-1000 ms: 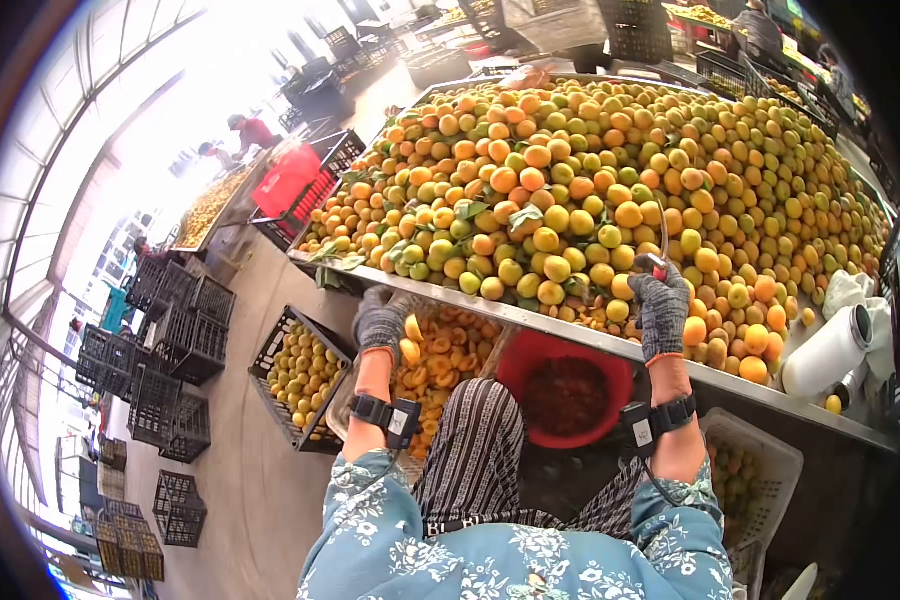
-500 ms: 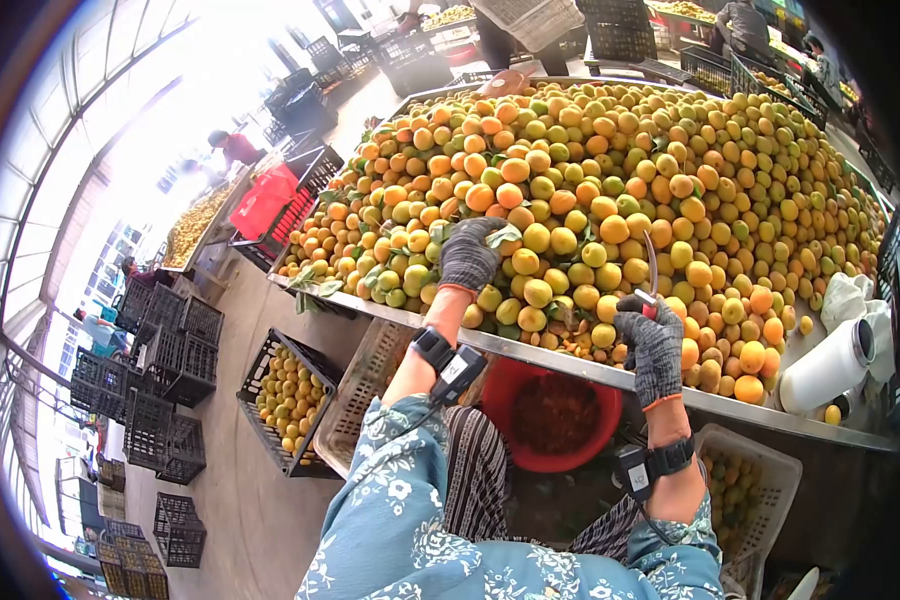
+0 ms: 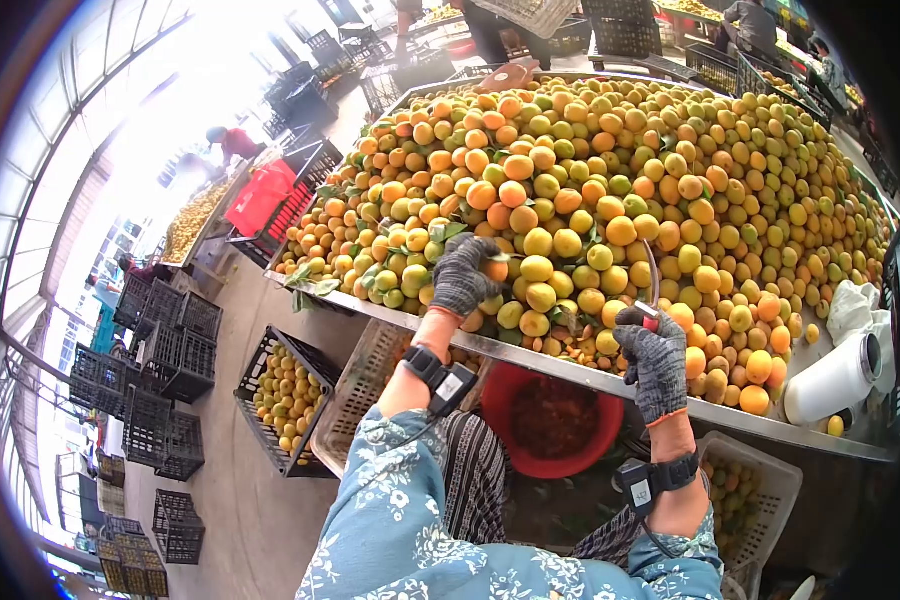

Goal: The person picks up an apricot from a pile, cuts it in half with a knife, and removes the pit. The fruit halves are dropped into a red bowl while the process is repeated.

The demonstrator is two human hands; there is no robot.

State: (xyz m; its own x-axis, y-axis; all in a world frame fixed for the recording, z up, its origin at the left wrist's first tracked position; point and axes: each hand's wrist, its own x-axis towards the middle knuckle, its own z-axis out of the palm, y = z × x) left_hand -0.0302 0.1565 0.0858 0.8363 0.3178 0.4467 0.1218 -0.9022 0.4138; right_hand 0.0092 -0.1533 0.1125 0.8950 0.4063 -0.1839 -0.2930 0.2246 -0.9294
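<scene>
A wide metal-edged table bears a heap of yellow, orange and greenish apricots with some green leaves among them. My left hand, in a dark grey knit glove, is at the front left of the heap. Its fingers are closed around an orange apricot, which shows partly at the fingertips. My right hand, gloved alike, grips the red handle of a small curved knife near the table's front edge. The thin blade points upward, in front of the heap.
Below the table edge sit a red basin with dark scraps and a pale crate. A black crate of apricots stands left, another pale crate right. A white container lies on the table's right end. People work farther back.
My left hand has drawn down slightly toward me, and an orange apricot now shows at its fingertips where a leaf showed before. My right hand with the knife has shifted slightly downward.
</scene>
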